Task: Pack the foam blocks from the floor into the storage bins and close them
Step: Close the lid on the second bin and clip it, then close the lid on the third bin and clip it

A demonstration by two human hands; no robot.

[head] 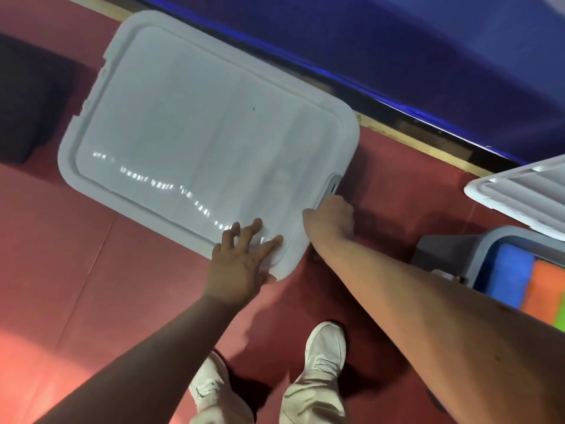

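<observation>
A large pale grey lid (pixel 198 130) covers a storage bin on the red floor, filling the upper middle of the view. My left hand (pixel 241 255) lies flat on the lid's near corner, fingers spread. My right hand (pixel 331 220) is curled around the lid's right edge, just below its latch (pixel 334 186). At the right edge stands a second grey bin (pixel 489 246), uncovered, with blue (pixel 513 273), orange (pixel 547 289) and green foam blocks inside. A white lid (pixel 519 191) leans above it.
A blue padded wall (pixel 428 56) with a wooden base strip runs diagonally behind the bins. A dark block (pixel 27 102) sits at the far left. My two white shoes (pixel 324 350) stand on the red mat floor (pixel 91 286) below the bin.
</observation>
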